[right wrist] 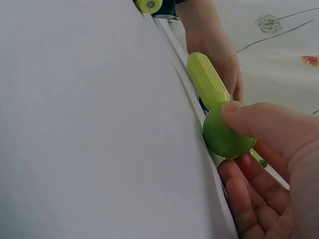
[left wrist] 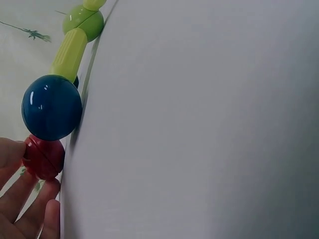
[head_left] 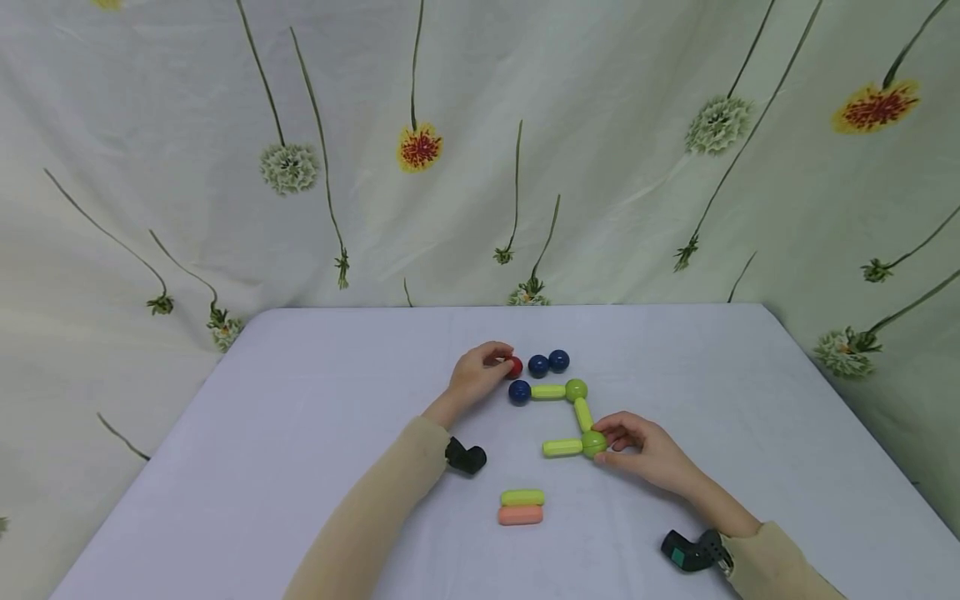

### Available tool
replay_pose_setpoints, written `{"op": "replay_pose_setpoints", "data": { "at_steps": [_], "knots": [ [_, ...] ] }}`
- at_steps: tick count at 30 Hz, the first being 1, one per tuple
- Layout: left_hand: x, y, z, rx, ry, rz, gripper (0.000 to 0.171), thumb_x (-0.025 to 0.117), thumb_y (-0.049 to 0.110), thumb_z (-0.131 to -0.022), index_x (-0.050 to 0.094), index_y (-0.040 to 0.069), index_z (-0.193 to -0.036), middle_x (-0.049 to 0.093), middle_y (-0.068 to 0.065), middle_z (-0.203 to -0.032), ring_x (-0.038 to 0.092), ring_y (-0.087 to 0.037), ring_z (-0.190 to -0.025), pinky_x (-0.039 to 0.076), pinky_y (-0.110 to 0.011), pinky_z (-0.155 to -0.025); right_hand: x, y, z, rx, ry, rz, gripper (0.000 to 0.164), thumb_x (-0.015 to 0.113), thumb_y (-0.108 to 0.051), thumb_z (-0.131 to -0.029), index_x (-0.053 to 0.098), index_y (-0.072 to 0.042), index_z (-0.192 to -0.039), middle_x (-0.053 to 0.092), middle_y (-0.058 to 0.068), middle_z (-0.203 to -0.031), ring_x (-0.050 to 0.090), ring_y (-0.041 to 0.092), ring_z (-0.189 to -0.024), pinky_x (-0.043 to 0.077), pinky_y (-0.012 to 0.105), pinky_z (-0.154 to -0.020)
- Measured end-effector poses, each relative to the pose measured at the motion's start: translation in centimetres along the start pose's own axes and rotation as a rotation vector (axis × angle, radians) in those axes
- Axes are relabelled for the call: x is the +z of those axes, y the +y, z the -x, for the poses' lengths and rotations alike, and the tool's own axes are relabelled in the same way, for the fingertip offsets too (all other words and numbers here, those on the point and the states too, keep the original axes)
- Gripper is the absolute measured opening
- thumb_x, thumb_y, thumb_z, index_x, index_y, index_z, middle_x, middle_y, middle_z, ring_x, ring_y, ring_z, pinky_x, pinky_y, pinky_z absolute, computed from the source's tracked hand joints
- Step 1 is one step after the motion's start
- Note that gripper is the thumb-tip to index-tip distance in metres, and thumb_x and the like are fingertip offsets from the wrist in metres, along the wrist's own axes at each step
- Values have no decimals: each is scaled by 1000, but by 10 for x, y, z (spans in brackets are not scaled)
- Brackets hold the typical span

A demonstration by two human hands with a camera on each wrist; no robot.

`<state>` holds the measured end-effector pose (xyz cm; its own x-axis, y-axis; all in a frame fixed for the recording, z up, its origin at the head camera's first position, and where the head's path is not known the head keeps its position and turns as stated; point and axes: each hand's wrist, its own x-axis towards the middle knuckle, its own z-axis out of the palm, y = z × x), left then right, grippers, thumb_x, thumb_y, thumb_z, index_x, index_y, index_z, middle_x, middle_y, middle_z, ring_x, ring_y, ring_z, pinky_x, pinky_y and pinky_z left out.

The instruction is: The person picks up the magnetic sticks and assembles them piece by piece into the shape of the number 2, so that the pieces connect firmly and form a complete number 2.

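Observation:
My left hand (head_left: 477,372) pinches a red ball (head_left: 514,367) between thumb and fingers at the back of the table; the left wrist view shows the red ball (left wrist: 45,158) just beyond a blue ball (left wrist: 52,107). My right hand (head_left: 651,454) grips the near green ball (head_left: 593,443), its thumb across the ball (right wrist: 228,130) in the right wrist view. From that ball one yellow-green stick (head_left: 562,448) points left and another stick (head_left: 583,414) runs back to a second green ball (head_left: 576,390). A further stick (head_left: 548,392) joins this to a blue ball (head_left: 520,392).
Two loose blue balls, one (head_left: 538,366) beside the other (head_left: 558,360), lie right of the red ball. Nearer the front, a yellow-green stick (head_left: 522,497) lies against an orange stick (head_left: 521,515). Behind the white-covered table (head_left: 300,467) hangs a flowered cloth (head_left: 600,167).

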<state>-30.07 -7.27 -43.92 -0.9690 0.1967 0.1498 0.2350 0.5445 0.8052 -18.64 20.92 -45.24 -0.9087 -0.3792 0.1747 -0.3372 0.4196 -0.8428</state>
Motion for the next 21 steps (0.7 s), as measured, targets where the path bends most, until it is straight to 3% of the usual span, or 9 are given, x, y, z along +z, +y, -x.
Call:
{"op": "replay_pose_setpoints", "data": {
  "at_steps": [13, 21],
  "knots": [
    [-2, 3, 4, 11, -92, 0, 29, 61, 18, -92, 61, 10, -120, 63, -7, -114, 57, -21, -103, 44, -38, -91, 0, 0, 0, 8, 8, 12, 35, 77, -18, -78, 63, -7, -108, 62, 0, -95, 57, 13, -83, 49, 25, -73],
    [-3, 1, 8, 17, -32, 7, 37, 59, 22, -94, 55, 7, -127, 60, -10, -115, 56, -22, -100, 45, -38, -88, 1, -1, 1, -5, 8, 9, 35, 77, -19, -79, 63, -5, -108, 62, 1, -96, 57, 14, -84, 49, 25, -73]
  ]
}}
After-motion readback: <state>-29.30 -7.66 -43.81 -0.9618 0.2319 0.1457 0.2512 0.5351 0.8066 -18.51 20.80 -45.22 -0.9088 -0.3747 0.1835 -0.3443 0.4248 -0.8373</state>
